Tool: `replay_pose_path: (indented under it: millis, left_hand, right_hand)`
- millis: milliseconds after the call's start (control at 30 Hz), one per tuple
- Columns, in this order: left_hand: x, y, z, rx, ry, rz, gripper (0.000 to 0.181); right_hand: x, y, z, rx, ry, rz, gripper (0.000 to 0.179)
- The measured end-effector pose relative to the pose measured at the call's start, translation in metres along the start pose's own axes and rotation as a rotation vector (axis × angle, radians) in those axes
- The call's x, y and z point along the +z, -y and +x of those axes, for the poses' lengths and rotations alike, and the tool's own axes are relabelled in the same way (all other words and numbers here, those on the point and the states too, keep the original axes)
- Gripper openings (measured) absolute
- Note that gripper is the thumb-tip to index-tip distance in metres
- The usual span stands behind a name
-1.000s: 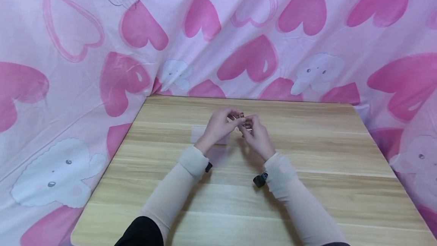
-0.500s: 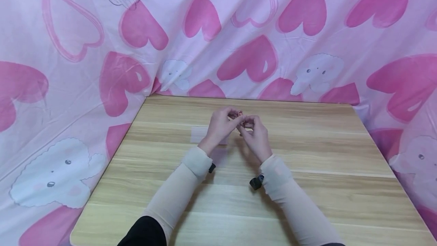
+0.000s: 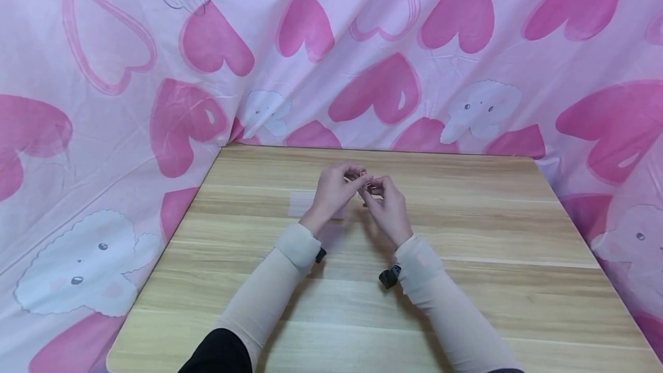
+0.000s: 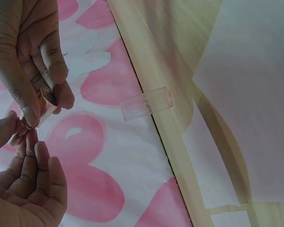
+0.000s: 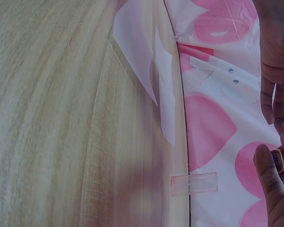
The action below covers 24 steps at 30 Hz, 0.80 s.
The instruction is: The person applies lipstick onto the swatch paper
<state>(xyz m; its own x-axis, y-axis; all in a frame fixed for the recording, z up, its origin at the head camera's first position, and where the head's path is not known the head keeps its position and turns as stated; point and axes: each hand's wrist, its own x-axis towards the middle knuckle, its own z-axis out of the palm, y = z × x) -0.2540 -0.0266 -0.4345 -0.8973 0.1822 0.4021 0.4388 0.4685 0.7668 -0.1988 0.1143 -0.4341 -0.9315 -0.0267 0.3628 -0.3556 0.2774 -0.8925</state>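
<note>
Far left you've got the pink heart curtain (image 3: 31, 50), which runs round behind the wood table (image 3: 492, 217) and up the right side too. Next along are a white piece of paper (image 3: 300, 203) and a second sheet (image 3: 333, 239), both on the table and partly covered by your left arm in the head view. Then comes your left hand (image 3: 334, 191), thumb and fingertips pinching one end of the small gold piece (image 4: 48, 97). That piece (pretty shiny, by the way) is up off the table, right between your two hands. Lower down, around the middle, your wrist views show a clear tube (image 4: 146, 104) that looks to be standing upright on the table. Last, your right hand (image 3: 389, 209) has the gold piece too, gripped between the thumb and curled fingers, with its round end poking out.
</note>
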Motion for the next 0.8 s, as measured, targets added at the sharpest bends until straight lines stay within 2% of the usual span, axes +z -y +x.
replay_pose_path:
  millis: [100, 367, 533, 667, 800]
  left_hand:
    - [0.0, 0.0, 0.0, 0.0, -0.002, 0.001, 0.018]
    - [-0.002, 0.001, 0.0, 0.007, 0.016, -0.01, 0.017]
    - [-0.004, 0.0, -0.001, 0.003, 0.033, -0.028, 0.018]
    - [-0.005, 0.001, -0.001, 0.005, 0.044, -0.036, 0.018]
    - [-0.006, 0.002, -0.001, 0.003, 0.052, -0.059, 0.018]
  right_hand:
    - [0.0, -0.003, 0.001, -0.006, 0.004, 0.009, 0.026]
    - [0.004, -0.04, 0.006, -0.001, 0.025, 0.029, 0.023]
    - [0.002, -0.043, 0.005, -0.011, 0.051, 0.058, 0.02]
    - [0.001, -0.035, 0.004, -0.021, 0.072, 0.04, 0.02]
    - [0.001, -0.04, 0.004, -0.019, 0.079, 0.038, 0.022]
